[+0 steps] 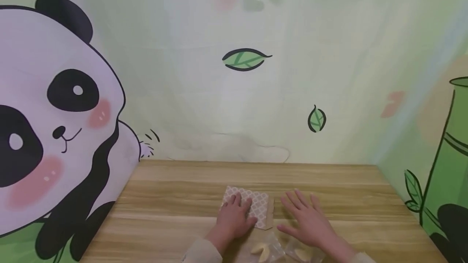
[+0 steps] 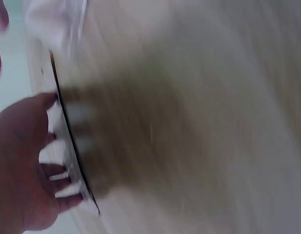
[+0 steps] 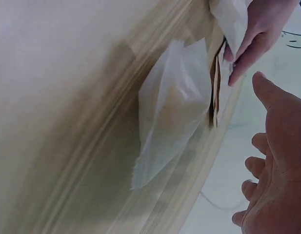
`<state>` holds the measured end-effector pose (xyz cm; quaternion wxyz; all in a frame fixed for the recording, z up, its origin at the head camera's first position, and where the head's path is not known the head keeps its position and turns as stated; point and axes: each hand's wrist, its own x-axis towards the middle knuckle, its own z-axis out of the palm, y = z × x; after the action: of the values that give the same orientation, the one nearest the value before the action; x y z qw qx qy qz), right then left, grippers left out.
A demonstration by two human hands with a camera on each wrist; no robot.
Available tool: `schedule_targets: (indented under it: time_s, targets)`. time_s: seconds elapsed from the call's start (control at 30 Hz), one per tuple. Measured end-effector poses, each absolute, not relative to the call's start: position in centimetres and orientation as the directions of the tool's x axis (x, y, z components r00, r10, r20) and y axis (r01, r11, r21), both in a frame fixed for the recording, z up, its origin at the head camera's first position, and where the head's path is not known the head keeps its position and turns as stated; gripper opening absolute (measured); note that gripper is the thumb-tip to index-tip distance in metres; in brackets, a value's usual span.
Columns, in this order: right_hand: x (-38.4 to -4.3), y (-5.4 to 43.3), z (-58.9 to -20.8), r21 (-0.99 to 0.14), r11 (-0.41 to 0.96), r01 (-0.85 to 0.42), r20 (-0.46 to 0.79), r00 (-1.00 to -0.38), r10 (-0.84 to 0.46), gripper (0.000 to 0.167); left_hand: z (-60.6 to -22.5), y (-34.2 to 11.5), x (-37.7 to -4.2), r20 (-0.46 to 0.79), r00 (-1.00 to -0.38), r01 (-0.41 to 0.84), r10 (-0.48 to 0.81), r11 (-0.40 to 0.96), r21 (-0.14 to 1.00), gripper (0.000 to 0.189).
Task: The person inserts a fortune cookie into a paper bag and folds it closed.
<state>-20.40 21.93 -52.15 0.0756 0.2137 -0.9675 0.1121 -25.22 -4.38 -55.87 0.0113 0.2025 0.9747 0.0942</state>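
Observation:
My left hand (image 1: 234, 217) rests with its fingers spread on a flat paper bag (image 1: 260, 206). A white lattice pattern on pink-beige covers the bag, with a plain brown strip along its right side. In the left wrist view the fingertips lie on the thin bag (image 2: 67, 146), which is seen nearly edge-on. To the right of the bag, my right hand (image 1: 308, 220) holds nothing, fingers spread and palm down. Nearer me lie two fortune cookies in clear wrappers, one on the left (image 1: 264, 251) and one on the right (image 1: 302, 254), partly behind the right wrist.
The wood-grain table (image 1: 175, 198) runs back to a pale green cloth backdrop (image 1: 183, 92). A panda (image 1: 73, 133) is printed on its left side, bamboo (image 1: 453, 165) on its right.

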Motion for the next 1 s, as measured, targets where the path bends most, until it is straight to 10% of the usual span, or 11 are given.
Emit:
schedule_targets:
  time_s: [1.0]
  targets:
    - [-24.9,21.1,-56.5,-0.157,0.758,-0.633,0.167,-0.773,-0.611,0.066,-54.5,-2.5,-24.5,-0.060,-0.954,0.288,0.294,0.953,0.096,0.091]
